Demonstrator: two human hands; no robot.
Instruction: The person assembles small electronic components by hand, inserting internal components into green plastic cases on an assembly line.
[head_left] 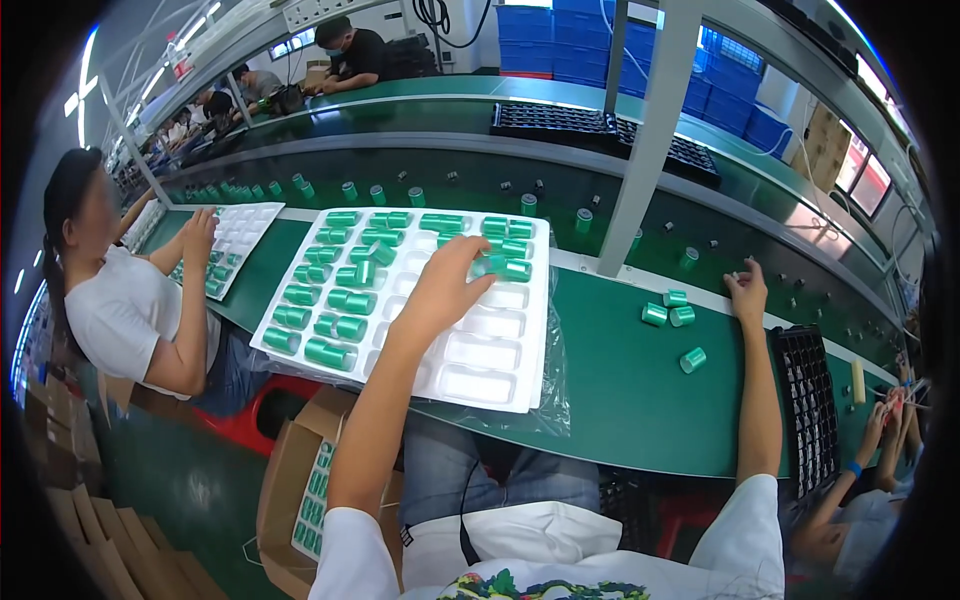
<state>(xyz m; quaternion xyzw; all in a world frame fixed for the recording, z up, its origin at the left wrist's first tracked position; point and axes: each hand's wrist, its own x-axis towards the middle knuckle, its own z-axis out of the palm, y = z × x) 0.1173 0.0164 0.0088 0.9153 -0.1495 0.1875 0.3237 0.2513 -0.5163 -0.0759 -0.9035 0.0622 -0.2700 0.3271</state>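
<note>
A long dark belt (480,190) runs along the far side of the green desk (600,400), with a row of green cylinders standing on it. On the desk, the large white tray (540,320) sits at a slant over a clear plastic sheet (555,390), its compartments holding green cylinders down the left columns and along the far edge. Below, to the left of the person's legs, stands an open cardboard box (285,480) with another loaded tray inside. A narrow black tray (805,400) lies at the right end of the desk, just beyond the right forearm. The left arm rises from the lower edge and leans rightward across the white tray; the left hand (440,290) reaches over its right half, back of the hand up, thumb and fingers closed around a green cylinder (490,266) above the far right compartments. The right arm goes nearly straight up, and the right hand (747,297) is at the desk's far edge beside the belt, fingers bent inward; whether they grasp anything I cannot tell. Between the white tray and that hand lie four loose cylinders (682,316), three close together and one nearer the person.
</note>
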